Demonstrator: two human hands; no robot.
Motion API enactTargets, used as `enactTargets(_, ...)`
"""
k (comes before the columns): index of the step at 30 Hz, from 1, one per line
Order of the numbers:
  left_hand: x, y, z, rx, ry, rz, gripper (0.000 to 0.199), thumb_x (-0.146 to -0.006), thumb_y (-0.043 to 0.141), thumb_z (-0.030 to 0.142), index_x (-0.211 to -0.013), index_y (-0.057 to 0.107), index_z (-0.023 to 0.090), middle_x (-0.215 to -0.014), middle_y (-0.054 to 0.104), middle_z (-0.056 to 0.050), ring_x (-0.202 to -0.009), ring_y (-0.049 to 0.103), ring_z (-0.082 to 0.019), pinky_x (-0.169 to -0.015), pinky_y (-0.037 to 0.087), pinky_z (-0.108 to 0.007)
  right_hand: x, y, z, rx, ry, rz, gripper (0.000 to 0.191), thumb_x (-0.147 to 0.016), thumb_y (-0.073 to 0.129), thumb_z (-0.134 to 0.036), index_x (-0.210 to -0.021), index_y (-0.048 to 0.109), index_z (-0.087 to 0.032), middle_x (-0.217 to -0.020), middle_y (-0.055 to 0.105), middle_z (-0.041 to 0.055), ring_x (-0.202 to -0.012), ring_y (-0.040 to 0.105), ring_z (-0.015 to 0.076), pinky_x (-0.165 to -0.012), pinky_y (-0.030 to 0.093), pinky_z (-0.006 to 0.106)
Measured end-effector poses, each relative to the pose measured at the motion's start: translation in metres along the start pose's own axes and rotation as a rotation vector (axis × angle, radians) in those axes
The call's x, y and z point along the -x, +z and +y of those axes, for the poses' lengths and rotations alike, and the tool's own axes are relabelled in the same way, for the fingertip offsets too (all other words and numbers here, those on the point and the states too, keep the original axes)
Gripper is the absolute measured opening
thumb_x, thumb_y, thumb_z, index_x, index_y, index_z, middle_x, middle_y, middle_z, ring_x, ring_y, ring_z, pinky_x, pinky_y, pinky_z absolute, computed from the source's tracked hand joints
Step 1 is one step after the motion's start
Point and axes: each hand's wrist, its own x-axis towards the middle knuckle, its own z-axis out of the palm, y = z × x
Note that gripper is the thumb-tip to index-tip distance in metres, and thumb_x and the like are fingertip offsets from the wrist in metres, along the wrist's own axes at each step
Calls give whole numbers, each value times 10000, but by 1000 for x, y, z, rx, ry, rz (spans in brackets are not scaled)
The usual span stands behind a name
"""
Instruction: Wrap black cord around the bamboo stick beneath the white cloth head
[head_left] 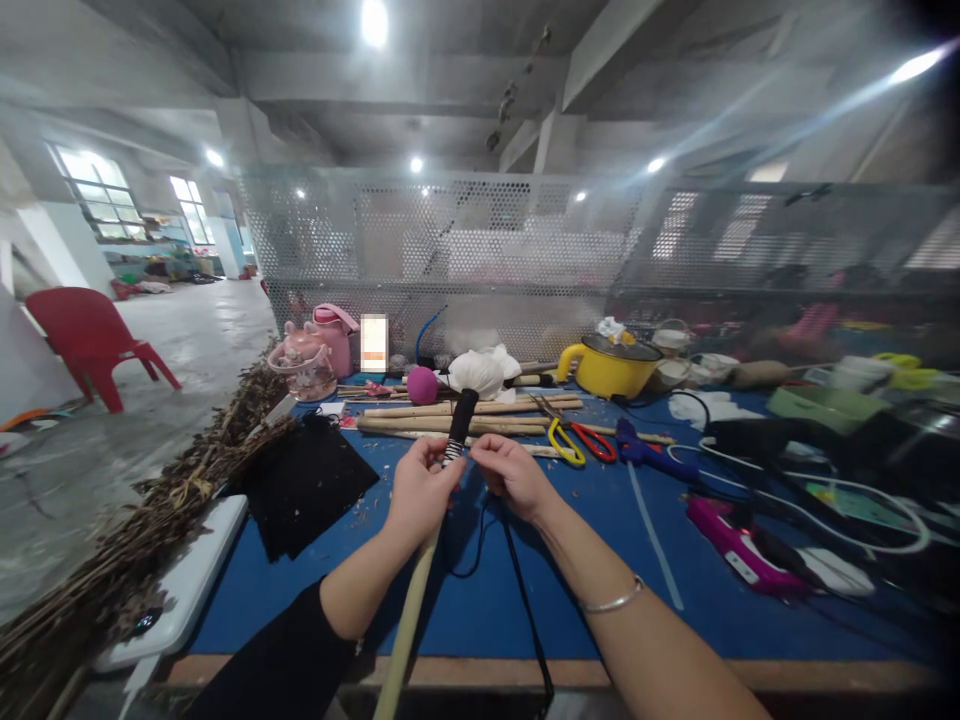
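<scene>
A long pale wooden stick slants up from the table's front edge, and my left hand is wrapped around its upper part. Its top end is covered by a black sleeve, with white and black bands just under it. Right beside those bands, my right hand is closed in a pinch. From under it a thin black cord loops over the table and hangs past the front edge. The fingertips hide where the cord meets the stick.
On the blue table lie a black cloth, several sticks, yellow-handled scissors, red-handled scissors and a blue glue gun. Behind are a purple ball and a yellow pot. Dried branches line the left edge.
</scene>
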Motion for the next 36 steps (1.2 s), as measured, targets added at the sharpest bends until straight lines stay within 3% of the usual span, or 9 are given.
enactTargets(9, -2, 2, -2, 190, -53, -78, 360, -629, 674, 349, -851, 476, 146, -490, 474, 78, -383, 443, -68, -324, 337, -167, -1, -2, 3, -73, 14, 7, 310, -624, 710, -382, -642, 481, -173, -384, 297, -109, -323, 178, 26, -325, 95, 184)
enactTargets(19, -2, 1, -4, 188, -61, -82, 360, -613, 684, 333, -849, 489, 144, -467, 470, 79, -374, 440, -70, -323, 332, -170, -4, -2, 5, -69, 13, 5, 309, -635, 702, -382, -683, 479, -174, -393, 284, -117, -326, 145, 25, -310, 89, 171)
enactTargets(23, -7, -3, -9, 270, -122, -212, 319, -622, 670, 354, -791, 502, 141, -572, 564, 18, -416, 493, -74, -354, 367, -175, -4, -5, 8, -135, 45, -141, 371, -668, 690, -377, -917, 492, -186, -443, 368, -116, -323, 128, 19, -303, 70, 162)
enactTargets(26, -9, -5, -12, 263, -250, -343, 273, -694, 587, 387, -739, 516, 127, -645, 601, -41, -466, 540, -91, -409, 408, -192, -3, -7, 9, -103, 68, -152, 347, -676, 678, -389, -860, 481, -170, -435, 427, -94, -311, 165, 17, -301, 83, 162)
enactTargets(28, -8, -4, -14, 162, -295, -332, 300, -735, 527, 423, -808, 535, 133, -700, 609, -56, -483, 553, -108, -423, 414, -211, -4, -6, 11, -43, 70, -115, 336, -667, 678, -397, -802, 481, -161, -435, 444, -81, -302, 190, 17, -296, 95, 167)
enactTargets(30, -5, -4, -15, -18, -206, -207, 344, -729, 536, 445, -924, 536, 161, -783, 609, -50, -509, 560, -118, -441, 413, -228, -6, -5, 14, -2, 78, -74, 341, -657, 679, -407, -788, 487, -158, -441, 434, -85, -298, 198, 17, -292, 103, 171)
enactTargets(33, -2, -3, -18, -295, 124, 43, 327, -625, 665, 319, -894, 556, 170, -760, 588, -20, -619, 553, -124, -562, 416, -229, -8, -2, 17, 4, 87, -47, 353, -654, 676, -418, -806, 493, -157, -435, 400, -98, -295, 191, 22, -289, 102, 179)
enactTargets(36, -2, -3, -19, -399, 229, 55, 193, -602, 658, 229, -766, 573, 171, -705, 589, -4, -600, 516, -119, -594, 395, -234, -9, -1, 18, 21, 77, -47, 348, -666, 665, -431, -794, 485, -163, -416, 361, -109, -288, 185, 26, -289, 98, 186)
